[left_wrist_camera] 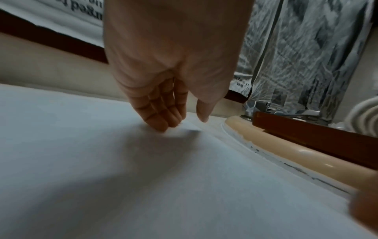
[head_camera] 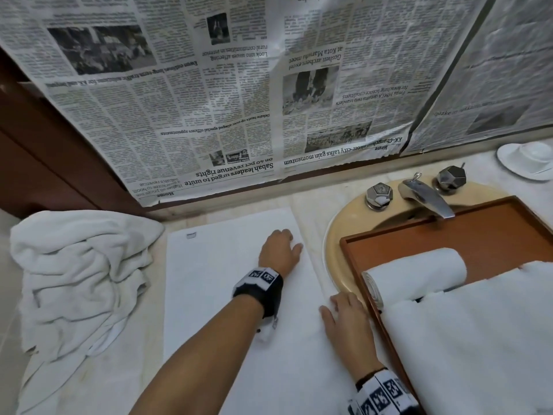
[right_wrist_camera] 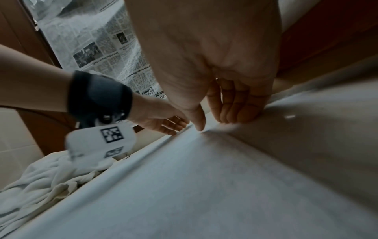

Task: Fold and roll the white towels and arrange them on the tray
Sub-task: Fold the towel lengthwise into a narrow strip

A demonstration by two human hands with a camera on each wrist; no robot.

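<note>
Left hand: fingers nearly straight, tips pressed on the far right part of the flat towel; grips nothing.

Right hand: fingers extended, tips and thumb pressing the towel's near right edge; no grasp visible.

Flat towel: white, spread smooth on the counter between the crumpled pile and the sink; small tag at far left corner.

Crumpled towels: white heap on the counter, left of the flat towel, untouched.

Tray: brown wood, set across the beige sink basin. Holds one rolled towel at its near left; a further white towel drapes over the tray's near part.

Faucet with two faceted knobs behind the tray; white dish far right; newspaper covering the wall.

Step in hand, by judgement: smoothing or squaring the flat towel before folding. Next move likely calls for pinching the right edge at both points and carrying it evenly across to the left.

Obscured: the draped towel's state, folded or loose, cannot be told; tray's right and near ends cut off; wrist views blurred; whether the right edge is doubled is unclear.
</note>
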